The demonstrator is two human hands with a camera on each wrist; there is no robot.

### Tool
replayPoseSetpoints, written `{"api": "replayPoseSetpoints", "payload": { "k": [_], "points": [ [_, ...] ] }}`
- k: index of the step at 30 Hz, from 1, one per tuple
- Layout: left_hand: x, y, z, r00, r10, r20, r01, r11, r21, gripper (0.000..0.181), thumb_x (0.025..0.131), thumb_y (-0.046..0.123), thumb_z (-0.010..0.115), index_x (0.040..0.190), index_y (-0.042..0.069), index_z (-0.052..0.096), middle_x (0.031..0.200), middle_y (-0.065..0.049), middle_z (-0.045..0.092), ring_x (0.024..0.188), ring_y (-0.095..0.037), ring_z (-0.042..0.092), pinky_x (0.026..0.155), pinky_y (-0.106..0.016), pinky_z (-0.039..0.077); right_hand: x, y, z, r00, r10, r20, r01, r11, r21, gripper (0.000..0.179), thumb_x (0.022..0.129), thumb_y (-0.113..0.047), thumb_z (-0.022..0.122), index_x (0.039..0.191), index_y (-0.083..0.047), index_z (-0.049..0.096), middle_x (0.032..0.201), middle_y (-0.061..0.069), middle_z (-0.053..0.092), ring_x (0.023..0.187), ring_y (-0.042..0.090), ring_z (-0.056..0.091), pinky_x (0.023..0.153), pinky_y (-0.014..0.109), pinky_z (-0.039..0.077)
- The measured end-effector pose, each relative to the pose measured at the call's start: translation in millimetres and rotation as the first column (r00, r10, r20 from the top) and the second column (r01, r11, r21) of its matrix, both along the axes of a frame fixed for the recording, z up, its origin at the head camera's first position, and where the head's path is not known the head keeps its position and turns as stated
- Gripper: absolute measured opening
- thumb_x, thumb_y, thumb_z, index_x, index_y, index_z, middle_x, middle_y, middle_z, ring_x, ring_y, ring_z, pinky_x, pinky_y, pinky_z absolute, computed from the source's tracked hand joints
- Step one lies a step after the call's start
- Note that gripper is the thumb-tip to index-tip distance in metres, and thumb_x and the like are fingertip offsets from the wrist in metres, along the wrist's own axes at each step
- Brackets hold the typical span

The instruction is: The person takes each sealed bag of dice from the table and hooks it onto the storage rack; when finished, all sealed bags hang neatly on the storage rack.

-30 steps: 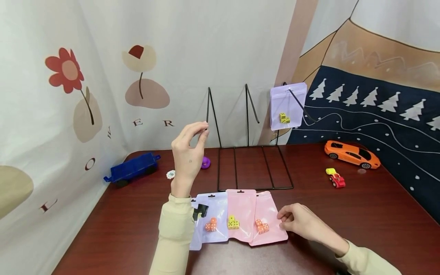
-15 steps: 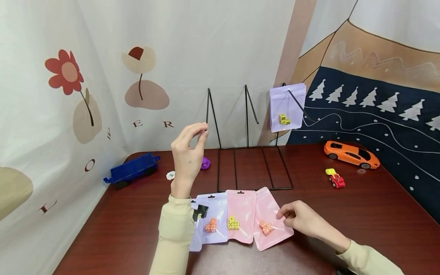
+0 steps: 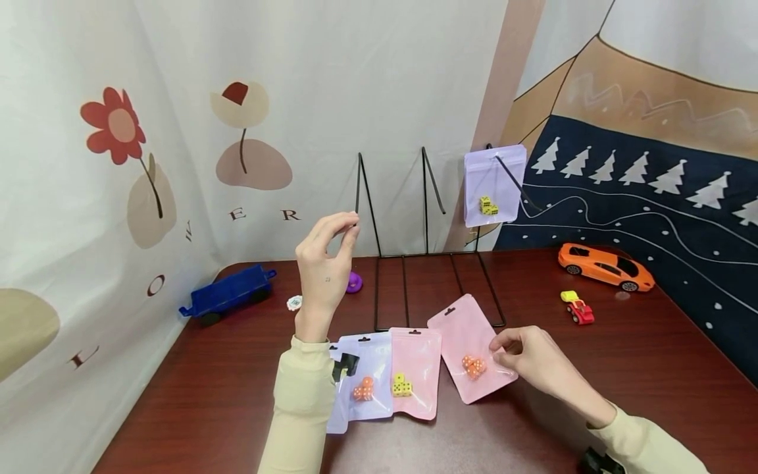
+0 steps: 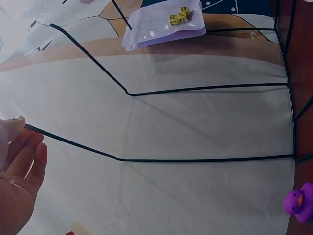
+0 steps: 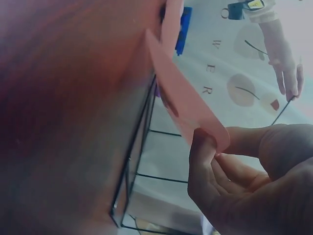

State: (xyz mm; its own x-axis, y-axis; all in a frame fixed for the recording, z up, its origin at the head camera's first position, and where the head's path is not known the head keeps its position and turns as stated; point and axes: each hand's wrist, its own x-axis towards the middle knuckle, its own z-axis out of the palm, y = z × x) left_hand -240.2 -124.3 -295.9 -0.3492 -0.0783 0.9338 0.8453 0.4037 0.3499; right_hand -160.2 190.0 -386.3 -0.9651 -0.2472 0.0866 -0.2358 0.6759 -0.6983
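Observation:
My right hand [image 3: 535, 359] pinches the lower right edge of a pink zip pouch [image 3: 464, 326] with orange dice inside. The pouch is tilted, its hang hole toward the upper left; in the right wrist view thumb and fingers close on its corner. My left hand [image 3: 324, 263] is raised, pinching the tip of the left hook [image 4: 73, 142] of a black wire display rack [image 3: 428, 204]. A lavender pouch [image 3: 503, 181] with yellow dice hangs on the right hook. On the table lie a pink pouch [image 3: 417, 359] with yellow dice and a lavender pouch [image 3: 373, 355] with orange dice, overlapping another lavender pouch.
The rack's wire base spreads over the table behind the pouches. A blue toy trailer [image 3: 227, 294], a white chip [image 3: 294, 302] and a purple duck [image 4: 298, 201] are on the left. At right stand an orange toy car [image 3: 606, 266] and a small red-yellow toy vehicle [image 3: 577, 307].
My right hand has drawn the pink pouch with orange dice away from the row, turned it and brought it up toward the rack. The left hand stays at the hook tip.

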Motion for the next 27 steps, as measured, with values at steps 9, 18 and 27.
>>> {"api": "replayPoseSetpoints", "payload": {
  "k": [9, 18, 27],
  "points": [
    [1.2, 0.5, 1.1, 1.0, -0.01, 0.005, 0.01, 1.0, 0.007, 0.013, 0.086, 0.002, 0.068, 0.099, -0.001, 0.071, 0.103, -0.007, 0.068, 0.089, -0.018, 0.064, 0.08, -0.031, 0.052, 1.3, 0, 11.4, 0.982, -0.034, -0.184, 0.038, 0.999, 0.015, 0.014, 0.079, 0.001, 0.073, 0.088, -0.01, 0.071, 0.083, -0.002, 0.067, 0.069, 0.014, 0.052, 0.052, 0.023, 0.042],
    [1.2, 0.6, 1.4, 1.0, -0.001, 0.01, 0.001, 1.0, 0.0, 0.013, 0.087, 0.003, 0.068, 0.099, 0.0, 0.071, 0.102, -0.007, 0.068, 0.088, -0.018, 0.064, 0.08, -0.03, 0.051, 3.5, -5, 22.3, 0.912, -0.052, -0.407, 0.035, 0.998, -0.047, 0.024, 0.074, 0.006, 0.077, 0.087, -0.013, 0.072, 0.084, -0.005, 0.069, 0.071, 0.01, 0.055, 0.059, 0.022, 0.046],
    [1.6, 0.5, 1.4, 1.0, 0.001, 0.005, -0.001, 1.0, 0.009, 0.014, 0.084, -0.002, 0.069, 0.098, 0.0, 0.071, 0.101, -0.008, 0.069, 0.091, -0.018, 0.065, 0.082, -0.031, 0.051, 3.3, -9, 36.7, 0.899, -0.105, -0.426, 0.053, 0.99, -0.132, 0.024, 0.076, 0.004, 0.076, 0.093, -0.013, 0.073, 0.08, -0.004, 0.068, 0.066, 0.01, 0.052, 0.055, 0.018, 0.043]
  ]
}}
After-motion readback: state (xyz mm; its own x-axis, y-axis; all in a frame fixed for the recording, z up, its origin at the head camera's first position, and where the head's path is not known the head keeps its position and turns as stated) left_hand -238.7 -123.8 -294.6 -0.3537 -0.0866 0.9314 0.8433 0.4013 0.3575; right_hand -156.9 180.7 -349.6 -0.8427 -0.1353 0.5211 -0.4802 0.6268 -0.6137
